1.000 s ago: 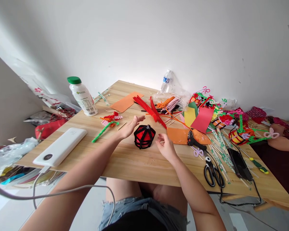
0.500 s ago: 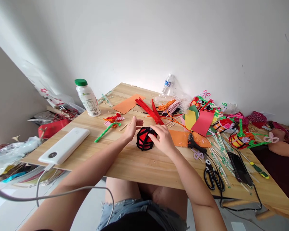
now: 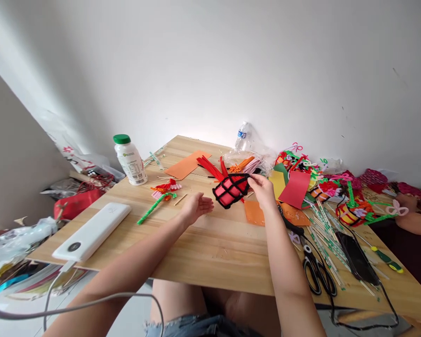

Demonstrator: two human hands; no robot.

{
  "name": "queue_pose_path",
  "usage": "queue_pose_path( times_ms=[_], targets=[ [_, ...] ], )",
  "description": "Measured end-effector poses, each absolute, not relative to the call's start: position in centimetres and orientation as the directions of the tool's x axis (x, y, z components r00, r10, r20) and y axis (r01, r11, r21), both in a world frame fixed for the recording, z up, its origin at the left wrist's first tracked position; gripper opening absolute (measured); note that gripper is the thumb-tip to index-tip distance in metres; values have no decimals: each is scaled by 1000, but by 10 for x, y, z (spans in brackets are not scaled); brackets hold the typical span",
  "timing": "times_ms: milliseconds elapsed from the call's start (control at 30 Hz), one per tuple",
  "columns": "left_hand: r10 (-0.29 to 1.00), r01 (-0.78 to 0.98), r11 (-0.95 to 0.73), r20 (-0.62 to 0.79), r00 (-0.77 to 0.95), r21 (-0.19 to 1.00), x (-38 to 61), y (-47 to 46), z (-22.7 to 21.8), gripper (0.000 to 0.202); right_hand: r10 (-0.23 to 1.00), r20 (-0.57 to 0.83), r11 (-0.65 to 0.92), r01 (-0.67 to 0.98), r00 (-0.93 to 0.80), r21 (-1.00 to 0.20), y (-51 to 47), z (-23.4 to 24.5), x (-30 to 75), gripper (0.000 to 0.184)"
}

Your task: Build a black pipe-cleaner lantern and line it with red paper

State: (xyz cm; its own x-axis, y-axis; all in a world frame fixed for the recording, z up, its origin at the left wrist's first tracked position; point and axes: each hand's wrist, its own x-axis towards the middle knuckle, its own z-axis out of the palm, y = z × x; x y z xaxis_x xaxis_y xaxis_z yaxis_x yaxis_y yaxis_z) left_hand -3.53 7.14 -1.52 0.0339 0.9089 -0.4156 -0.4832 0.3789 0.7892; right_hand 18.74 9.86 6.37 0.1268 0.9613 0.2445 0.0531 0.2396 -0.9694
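Note:
My right hand (image 3: 261, 188) pinches the black rim of a small red lantern (image 3: 230, 191) wrapped in a black pipe-cleaner grid. The lantern is tilted on its side and appears raised off the wooden table (image 3: 196, 252). Just left of it, my left hand (image 3: 198, 207) is open, fingers apart, not touching it. Behind the lantern lie red pipe cleaners (image 3: 210, 167), partly hidden. A green twisted pipe-cleaner stem (image 3: 154, 208) rests to the left, beside a red, orange and pink pipe-cleaner piece (image 3: 164, 188).
A white bottle (image 3: 130, 161) and a power bank (image 3: 93, 231) stand and lie at left. To the right are a black glue gun (image 3: 286, 219), scissors (image 3: 317, 271), paper-wrapped sticks (image 3: 324, 234), a phone (image 3: 357, 257) and a screwdriver (image 3: 386, 260). Another person's arm (image 3: 416, 220) shows at far right.
My right hand has lifted and tipped the lantern sideways, moving it slightly right. My left hand has come away from beside it. The head view has shifted a little.

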Motion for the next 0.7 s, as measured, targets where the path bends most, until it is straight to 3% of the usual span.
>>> queue_pose_path(
  times_ms=[100,200,267,700],
  targets=[
    [939,-598,342,-241,245,725,-21,55,-9,37,964,207,210,-1,167,-978,98,66,194,40],
    [947,-648,250,-45,317,720,-12,42,-3,34,977,154,163,-52,151,-985,96,65,193,41],
    [949,-661,211,10,315,720,-10,38,-1,35,983,137,145,-67,122,-987,96,64,190,41],
    [989,-699,105,1,150,707,-11,36,0,28,953,302,302,-1,0,-953,94,61,182,41]
  ],
)
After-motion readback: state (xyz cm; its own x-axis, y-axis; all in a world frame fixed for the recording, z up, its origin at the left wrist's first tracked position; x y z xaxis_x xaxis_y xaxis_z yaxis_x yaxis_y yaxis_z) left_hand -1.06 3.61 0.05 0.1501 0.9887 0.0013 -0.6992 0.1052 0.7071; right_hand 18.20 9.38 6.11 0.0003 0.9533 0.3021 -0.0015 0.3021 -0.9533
